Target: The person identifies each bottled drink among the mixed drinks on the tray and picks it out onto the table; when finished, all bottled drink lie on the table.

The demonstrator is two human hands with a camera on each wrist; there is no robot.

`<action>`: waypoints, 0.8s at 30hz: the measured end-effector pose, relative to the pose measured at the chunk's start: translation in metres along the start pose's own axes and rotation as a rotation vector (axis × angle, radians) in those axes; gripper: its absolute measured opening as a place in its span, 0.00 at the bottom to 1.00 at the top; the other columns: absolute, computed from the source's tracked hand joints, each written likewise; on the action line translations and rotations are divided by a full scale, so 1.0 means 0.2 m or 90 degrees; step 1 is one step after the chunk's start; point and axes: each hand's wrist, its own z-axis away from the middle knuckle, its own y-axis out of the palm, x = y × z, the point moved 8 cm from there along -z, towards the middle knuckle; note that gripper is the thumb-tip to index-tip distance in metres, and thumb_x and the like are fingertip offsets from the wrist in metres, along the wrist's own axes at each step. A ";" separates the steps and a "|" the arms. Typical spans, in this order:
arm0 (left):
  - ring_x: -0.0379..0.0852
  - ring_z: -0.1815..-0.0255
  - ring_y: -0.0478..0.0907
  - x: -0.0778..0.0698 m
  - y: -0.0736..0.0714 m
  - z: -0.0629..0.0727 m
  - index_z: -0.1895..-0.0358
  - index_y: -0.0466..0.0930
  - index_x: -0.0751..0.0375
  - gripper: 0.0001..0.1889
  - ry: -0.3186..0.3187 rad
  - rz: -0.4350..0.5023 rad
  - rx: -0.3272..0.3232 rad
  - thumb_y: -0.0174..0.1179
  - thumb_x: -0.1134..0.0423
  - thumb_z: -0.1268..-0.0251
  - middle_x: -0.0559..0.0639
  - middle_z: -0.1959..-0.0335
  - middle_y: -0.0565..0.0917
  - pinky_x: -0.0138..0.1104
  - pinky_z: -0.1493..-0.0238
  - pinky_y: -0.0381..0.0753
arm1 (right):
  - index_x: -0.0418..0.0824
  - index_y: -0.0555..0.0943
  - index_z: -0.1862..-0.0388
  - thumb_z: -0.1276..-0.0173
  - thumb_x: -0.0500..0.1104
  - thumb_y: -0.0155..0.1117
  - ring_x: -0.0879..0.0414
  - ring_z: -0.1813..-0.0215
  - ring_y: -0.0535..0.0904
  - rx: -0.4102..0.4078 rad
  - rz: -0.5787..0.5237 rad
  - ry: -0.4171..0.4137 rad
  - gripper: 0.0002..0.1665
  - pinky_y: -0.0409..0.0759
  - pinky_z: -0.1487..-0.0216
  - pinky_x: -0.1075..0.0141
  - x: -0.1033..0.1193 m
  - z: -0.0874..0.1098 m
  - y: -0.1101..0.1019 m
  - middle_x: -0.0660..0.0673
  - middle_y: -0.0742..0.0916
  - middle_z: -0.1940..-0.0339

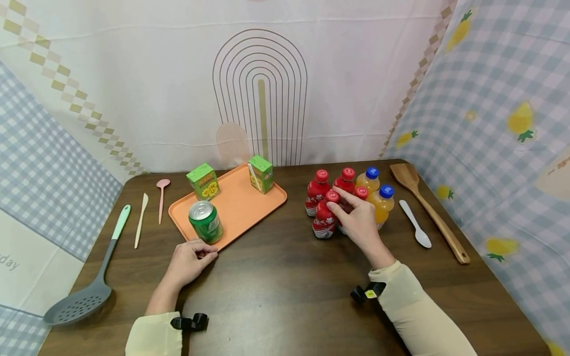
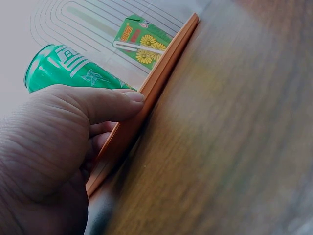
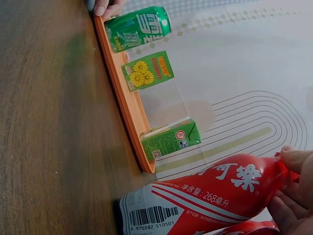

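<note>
My left hand grips the near corner of the orange tray, thumb over its rim in the left wrist view. Just beyond those fingers a green soda can stands upright on the tray. Two green drink cartons, one at the left and one at the far end, also stand on it. With thumb and fingertips, my right hand holds the nearest red cola bottle at its cap and neck. That bottle is upright; its label shows in the right wrist view.
More red bottles and two orange drinks with blue caps crowd behind my right hand. A white spoon and wooden spatula lie right. A slotted turner, cream knife and pink spoon lie left.
</note>
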 end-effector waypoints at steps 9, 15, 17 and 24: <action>0.34 0.75 0.74 0.01 0.01 0.01 0.70 0.89 0.57 0.04 -0.004 -0.002 0.003 0.72 0.63 0.48 0.36 0.76 0.81 0.30 0.72 0.75 | 0.45 0.80 0.40 0.39 0.48 0.71 0.55 0.52 0.84 0.000 0.017 -0.004 0.27 0.80 0.55 0.67 0.01 0.02 0.00 0.45 0.84 0.46; 0.34 0.75 0.75 0.01 0.02 0.02 0.70 0.89 0.54 0.04 0.008 -0.001 -0.003 0.72 0.67 0.49 0.36 0.75 0.81 0.30 0.72 0.75 | 0.46 0.80 0.40 0.39 0.48 0.71 0.57 0.54 0.83 -0.011 0.058 -0.049 0.27 0.81 0.56 0.64 0.05 0.04 -0.04 0.48 0.85 0.47; 0.33 0.75 0.75 0.00 0.02 0.02 0.70 0.89 0.53 0.05 0.014 -0.004 -0.004 0.72 0.68 0.49 0.36 0.75 0.81 0.30 0.72 0.76 | 0.44 0.80 0.41 0.39 0.46 0.72 0.56 0.58 0.84 -0.028 0.074 -0.091 0.26 0.81 0.60 0.66 0.09 0.05 -0.07 0.48 0.85 0.48; 0.33 0.74 0.76 -0.03 -0.06 0.03 0.69 0.88 0.54 0.03 0.014 -0.031 0.010 0.72 0.66 0.48 0.37 0.73 0.83 0.31 0.71 0.76 | 0.41 0.83 0.47 0.48 0.35 0.76 0.52 0.55 0.84 -0.069 0.089 -0.216 0.26 0.76 0.54 0.74 0.20 0.10 -0.25 0.47 0.87 0.51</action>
